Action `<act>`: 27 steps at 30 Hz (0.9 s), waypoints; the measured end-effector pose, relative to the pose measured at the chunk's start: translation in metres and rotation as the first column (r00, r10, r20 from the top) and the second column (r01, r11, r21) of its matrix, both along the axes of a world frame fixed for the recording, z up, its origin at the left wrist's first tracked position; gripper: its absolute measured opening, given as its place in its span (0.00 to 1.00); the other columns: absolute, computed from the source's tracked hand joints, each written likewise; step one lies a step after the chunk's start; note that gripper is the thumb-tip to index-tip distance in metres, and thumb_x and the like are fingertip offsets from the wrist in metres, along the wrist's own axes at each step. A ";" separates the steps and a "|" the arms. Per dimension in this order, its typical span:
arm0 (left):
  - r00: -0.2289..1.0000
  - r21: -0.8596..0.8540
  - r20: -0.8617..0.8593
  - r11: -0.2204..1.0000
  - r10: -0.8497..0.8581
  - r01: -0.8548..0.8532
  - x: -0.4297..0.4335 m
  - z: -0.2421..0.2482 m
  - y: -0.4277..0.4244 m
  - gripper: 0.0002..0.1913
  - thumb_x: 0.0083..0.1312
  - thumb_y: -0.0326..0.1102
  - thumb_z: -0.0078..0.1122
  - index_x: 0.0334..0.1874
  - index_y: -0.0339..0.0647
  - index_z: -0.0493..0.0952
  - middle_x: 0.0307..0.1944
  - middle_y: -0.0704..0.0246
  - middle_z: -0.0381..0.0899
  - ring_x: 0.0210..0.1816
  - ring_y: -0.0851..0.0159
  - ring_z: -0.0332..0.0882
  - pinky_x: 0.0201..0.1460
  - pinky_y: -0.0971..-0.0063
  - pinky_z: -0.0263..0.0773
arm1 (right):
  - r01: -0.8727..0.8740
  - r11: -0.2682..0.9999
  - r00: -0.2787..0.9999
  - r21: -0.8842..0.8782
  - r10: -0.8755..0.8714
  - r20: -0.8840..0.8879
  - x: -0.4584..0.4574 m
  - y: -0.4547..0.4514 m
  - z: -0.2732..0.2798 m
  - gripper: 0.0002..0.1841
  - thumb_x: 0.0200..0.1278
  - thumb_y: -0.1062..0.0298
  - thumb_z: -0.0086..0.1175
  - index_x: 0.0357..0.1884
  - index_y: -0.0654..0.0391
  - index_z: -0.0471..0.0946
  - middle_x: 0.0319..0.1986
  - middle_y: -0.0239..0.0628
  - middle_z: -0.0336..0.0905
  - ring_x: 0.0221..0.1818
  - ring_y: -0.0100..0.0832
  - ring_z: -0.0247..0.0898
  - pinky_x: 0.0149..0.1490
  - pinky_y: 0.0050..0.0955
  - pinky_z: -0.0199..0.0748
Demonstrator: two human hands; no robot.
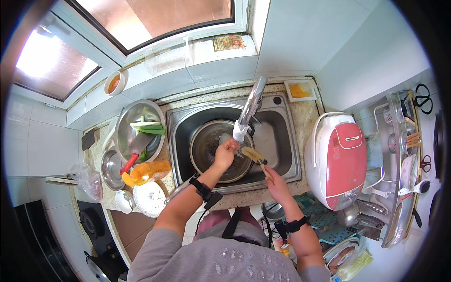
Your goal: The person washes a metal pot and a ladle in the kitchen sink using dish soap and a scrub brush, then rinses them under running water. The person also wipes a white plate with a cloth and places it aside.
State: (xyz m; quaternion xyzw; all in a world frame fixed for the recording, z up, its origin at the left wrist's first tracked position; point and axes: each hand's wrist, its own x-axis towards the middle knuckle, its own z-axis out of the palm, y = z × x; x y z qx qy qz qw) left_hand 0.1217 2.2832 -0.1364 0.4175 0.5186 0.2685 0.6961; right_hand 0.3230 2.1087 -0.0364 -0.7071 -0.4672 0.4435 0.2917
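Observation:
A dark round pan (pixel 208 151) sits in the left basin of a steel double sink (pixel 296 155), its handle towards me. Over the pan, my left hand (pixel 226 153) is just below the white-wrapped spout of the faucet (pixel 251 105); its fingers are bent together, and whether they pinch anything is unclear. A pale, translucent patch, perhaps water or suds, shows beside the fingertips. My right hand (pixel 277 183) grips the wooden handle of a pot brush (pixel 253 154), whose tan bristles are above the pan's right side, close to my left fingers.
Left of the sink stand a steel bowl (pixel 162 141) with scallions and a red-handled cleaver (pixel 141 142), a yellow soap bottle (pixel 151 172), a white plate (pixel 149 199) and a small bowl (pixel 123 201). A red-and-white rice cooker (pixel 345 158) stands right, near a utensil rack (pixel 398 176).

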 end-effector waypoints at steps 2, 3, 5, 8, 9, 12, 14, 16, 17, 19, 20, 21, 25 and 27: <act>0.976 0.117 -0.199 0.987 -0.088 0.113 -0.012 -0.002 0.001 0.18 0.81 0.35 0.50 0.68 0.37 0.76 0.53 0.63 0.86 0.51 0.71 0.83 0.52 0.74 0.75 | -0.008 1.000 1.000 -0.005 0.008 -0.001 -0.005 0.004 0.000 0.25 0.73 0.66 0.48 0.71 0.55 0.71 0.57 0.57 0.80 0.60 0.55 0.77 0.62 0.42 0.74; 0.952 0.135 -0.283 0.978 -0.116 0.159 -0.018 -0.002 0.001 0.19 0.81 0.36 0.49 0.69 0.38 0.75 0.54 0.61 0.87 0.52 0.70 0.83 0.53 0.72 0.76 | -0.012 1.000 1.000 -0.009 0.012 0.009 -0.008 0.006 0.001 0.25 0.73 0.66 0.48 0.71 0.54 0.71 0.56 0.57 0.81 0.59 0.56 0.78 0.61 0.42 0.75; 0.854 0.115 -0.496 0.962 -0.159 0.246 -0.032 -0.002 -0.004 0.20 0.78 0.35 0.51 0.68 0.40 0.77 0.58 0.56 0.84 0.59 0.59 0.82 0.64 0.58 0.71 | -0.019 0.998 1.000 -0.054 0.020 0.024 -0.013 0.011 0.005 0.25 0.73 0.66 0.48 0.71 0.52 0.72 0.54 0.57 0.81 0.56 0.57 0.79 0.60 0.43 0.75; 0.581 0.229 -0.808 0.857 -0.098 0.462 -0.053 -0.003 -0.020 0.21 0.72 0.31 0.55 0.66 0.41 0.79 0.57 0.54 0.84 0.61 0.50 0.80 0.70 0.53 0.65 | -0.027 0.993 0.999 -0.117 0.032 0.039 -0.018 0.015 0.007 0.25 0.73 0.65 0.49 0.72 0.50 0.72 0.51 0.57 0.83 0.53 0.58 0.80 0.57 0.45 0.77; 0.500 0.251 -0.863 0.806 -0.064 0.537 -0.062 -0.003 -0.029 0.21 0.70 0.30 0.56 0.66 0.40 0.78 0.57 0.54 0.84 0.61 0.47 0.79 0.72 0.51 0.63 | -0.028 0.994 0.998 -0.102 0.033 0.047 -0.019 0.016 0.007 0.25 0.73 0.65 0.49 0.72 0.50 0.72 0.50 0.57 0.83 0.52 0.58 0.81 0.56 0.46 0.77; 0.254 0.031 -0.940 0.687 -0.226 0.726 -0.083 -0.007 -0.039 0.21 0.64 0.30 0.60 0.61 0.36 0.78 0.54 0.52 0.84 0.59 0.44 0.80 0.71 0.52 0.65 | -0.045 0.994 0.995 -0.103 0.053 0.082 -0.023 0.016 -0.001 0.25 0.73 0.64 0.49 0.72 0.49 0.72 0.51 0.57 0.83 0.52 0.58 0.80 0.57 0.46 0.77; 0.158 -0.087 -0.935 0.635 -0.319 0.767 -0.088 -0.012 -0.043 0.18 0.63 0.30 0.61 0.55 0.33 0.79 0.51 0.51 0.85 0.56 0.44 0.81 0.67 0.53 0.69 | -0.048 0.997 0.994 -0.068 0.054 0.093 -0.027 0.016 -0.007 0.25 0.74 0.64 0.49 0.71 0.50 0.72 0.52 0.57 0.82 0.54 0.57 0.80 0.58 0.45 0.77; 0.148 -0.090 -0.939 0.636 -0.311 0.766 -0.089 -0.014 -0.045 0.14 0.62 0.30 0.62 0.49 0.32 0.80 0.48 0.51 0.86 0.52 0.45 0.83 0.61 0.53 0.74 | -0.025 1.000 0.996 0.015 0.024 0.084 -0.032 0.017 -0.010 0.24 0.75 0.63 0.49 0.71 0.50 0.72 0.51 0.57 0.83 0.54 0.57 0.80 0.58 0.45 0.77; 0.194 -0.058 -0.937 0.676 -0.291 0.735 -0.090 -0.015 -0.047 0.12 0.64 0.30 0.62 0.47 0.33 0.80 0.46 0.51 0.86 0.49 0.47 0.84 0.54 0.55 0.76 | -0.031 0.999 0.996 0.023 0.029 0.089 -0.034 0.019 -0.011 0.23 0.76 0.62 0.48 0.70 0.51 0.72 0.51 0.57 0.83 0.55 0.57 0.80 0.59 0.45 0.77; 0.264 -0.040 -0.922 0.747 -0.283 0.663 -0.091 -0.013 -0.049 0.08 0.66 0.29 0.62 0.44 0.33 0.80 0.41 0.52 0.86 0.42 0.50 0.86 0.41 0.59 0.81 | -0.018 0.999 0.995 0.031 0.015 0.094 -0.037 0.024 -0.010 0.22 0.77 0.61 0.48 0.69 0.52 0.74 0.51 0.57 0.83 0.57 0.57 0.79 0.60 0.45 0.76; 0.412 -0.084 -0.828 0.811 -0.380 0.579 -0.093 -0.012 -0.046 0.09 0.67 0.31 0.62 0.45 0.34 0.79 0.39 0.54 0.85 0.38 0.54 0.85 0.35 0.63 0.77 | -0.004 0.999 0.994 -0.037 0.008 0.112 -0.037 0.028 -0.008 0.21 0.77 0.60 0.48 0.68 0.53 0.75 0.50 0.57 0.83 0.56 0.57 0.80 0.60 0.45 0.77; 0.542 -0.192 -0.690 0.844 -0.479 0.501 -0.096 -0.010 -0.043 0.10 0.69 0.32 0.63 0.46 0.35 0.78 0.37 0.57 0.84 0.33 0.58 0.83 0.29 0.67 0.74 | 0.010 0.994 0.991 -0.104 0.004 0.131 -0.037 0.032 -0.007 0.20 0.77 0.60 0.48 0.67 0.53 0.76 0.50 0.56 0.84 0.55 0.57 0.80 0.59 0.46 0.77; 0.976 -0.587 -0.031 0.795 -0.214 0.156 -0.111 0.005 -0.045 0.08 0.76 0.31 0.54 0.51 0.36 0.75 0.30 0.69 0.77 0.23 0.73 0.72 0.18 0.78 0.62 | 0.067 0.960 0.997 -0.272 -0.055 0.049 -0.030 0.056 -0.007 0.19 0.77 0.57 0.50 0.61 0.54 0.79 0.45 0.53 0.85 0.49 0.57 0.81 0.53 0.49 0.78; 0.993 -0.609 0.013 0.787 -0.115 0.100 -0.120 0.012 -0.050 0.07 0.79 0.31 0.50 0.52 0.37 0.74 0.27 0.73 0.72 0.20 0.75 0.61 0.18 0.80 0.56 | -0.001 0.996 0.968 -0.086 0.023 0.250 -0.025 0.068 -0.011 0.17 0.76 0.56 0.51 0.55 0.55 0.82 0.38 0.52 0.85 0.43 0.58 0.81 0.48 0.52 0.78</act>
